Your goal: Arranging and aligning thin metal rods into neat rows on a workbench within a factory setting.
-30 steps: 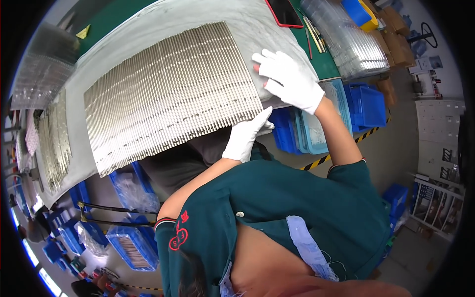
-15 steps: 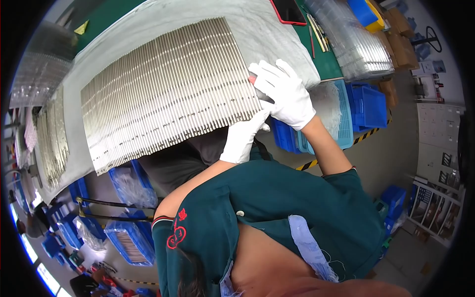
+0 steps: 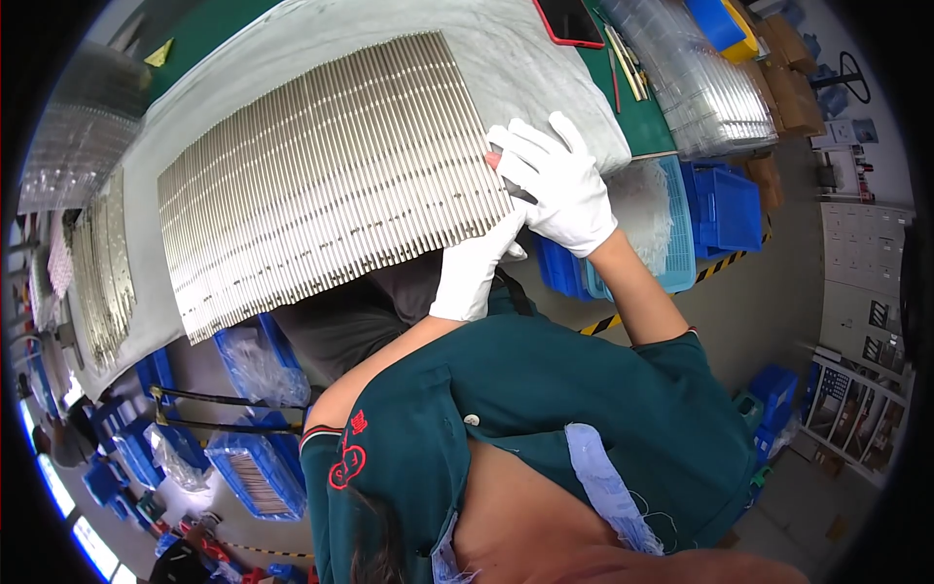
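Observation:
A wide row of thin silvery metal rods [image 3: 331, 185] lies side by side on a white cloth. My right hand [image 3: 564, 190], in a white glove, rests at the row's right end with its fingers stretched out. One bare fingertip pokes from that glove and touches the outermost rods. Just below it, my left hand [image 3: 472, 273], also gloved, is at the near right corner of the row. Its fingers are closed together beside the rod ends, partly covered by my right hand; what they hold, if anything, is hidden.
The white cloth [image 3: 530, 73] covers a green table. A red-edged phone [image 3: 569, 21], slim tools [image 3: 628, 63] and clear plastic trays [image 3: 696, 88] are at the far right. A light-blue basket [image 3: 681, 224] stands right of my hands. Another batch of rods [image 3: 102, 273] lies left.
Both hands have shifted slightly left along the right edge of the row. My right hand's fingers are spread a little wider. The rods look almost unmoved.

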`<state>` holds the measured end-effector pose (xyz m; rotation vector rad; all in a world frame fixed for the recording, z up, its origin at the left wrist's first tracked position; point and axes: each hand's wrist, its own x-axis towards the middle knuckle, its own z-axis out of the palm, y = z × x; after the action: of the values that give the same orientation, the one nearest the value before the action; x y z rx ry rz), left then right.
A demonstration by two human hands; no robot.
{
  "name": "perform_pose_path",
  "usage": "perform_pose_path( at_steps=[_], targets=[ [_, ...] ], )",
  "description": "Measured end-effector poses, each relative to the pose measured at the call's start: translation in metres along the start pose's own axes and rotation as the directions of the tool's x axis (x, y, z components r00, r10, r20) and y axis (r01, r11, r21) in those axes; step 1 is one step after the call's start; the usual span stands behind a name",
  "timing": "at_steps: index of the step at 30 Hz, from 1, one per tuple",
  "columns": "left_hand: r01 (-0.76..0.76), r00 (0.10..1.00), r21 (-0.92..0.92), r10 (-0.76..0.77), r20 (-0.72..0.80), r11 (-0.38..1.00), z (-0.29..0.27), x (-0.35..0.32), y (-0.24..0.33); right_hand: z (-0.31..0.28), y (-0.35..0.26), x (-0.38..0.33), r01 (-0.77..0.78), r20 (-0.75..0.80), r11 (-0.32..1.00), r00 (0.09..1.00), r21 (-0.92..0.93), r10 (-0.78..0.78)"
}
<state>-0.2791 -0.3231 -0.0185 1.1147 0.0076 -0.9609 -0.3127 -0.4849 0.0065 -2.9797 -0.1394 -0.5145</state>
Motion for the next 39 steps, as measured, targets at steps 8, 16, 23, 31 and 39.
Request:
perform_pose_path(
  at_steps=[8, 16, 23, 31, 39],
  targets=[
    [-0.006, 1.0, -0.031, 0.005, -0.017, 0.999, 0.0, -0.003, 0.0, -0.002, -0.001, 0.0, -0.003, -0.001, 1.0, 1.0, -0.008, 0.003],
    [-0.018, 1.0, -0.023, 0.018, 0.004, 1.0, -0.004, -0.004, -0.001, -0.001, -0.001, -0.001, -0.009, 0.017, 1.0, 1.0, -0.016, 0.01],
    [0.033, 0.999, 0.01, -0.033, -0.013, 0.999, -0.005, -0.006, 0.003, -0.001, -0.003, -0.001, 0.011, 0.009, 1.0, 1.0, -0.022, -0.011],
    [0.042, 0.999, -0.045, -0.041, 0.02, 0.998, -0.007, -0.003, -0.001, 0.0, -0.002, -0.001, 0.037, 0.026, 0.999, 0.999, -0.026, -0.037],
    [-0.025, 1.0, 0.026, 0.025, 0.016, 0.999, -0.012, -0.004, -0.001, -0.003, -0.007, 0.002, 0.052, 0.038, 0.999, 0.998, -0.002, -0.052]
  ],
)
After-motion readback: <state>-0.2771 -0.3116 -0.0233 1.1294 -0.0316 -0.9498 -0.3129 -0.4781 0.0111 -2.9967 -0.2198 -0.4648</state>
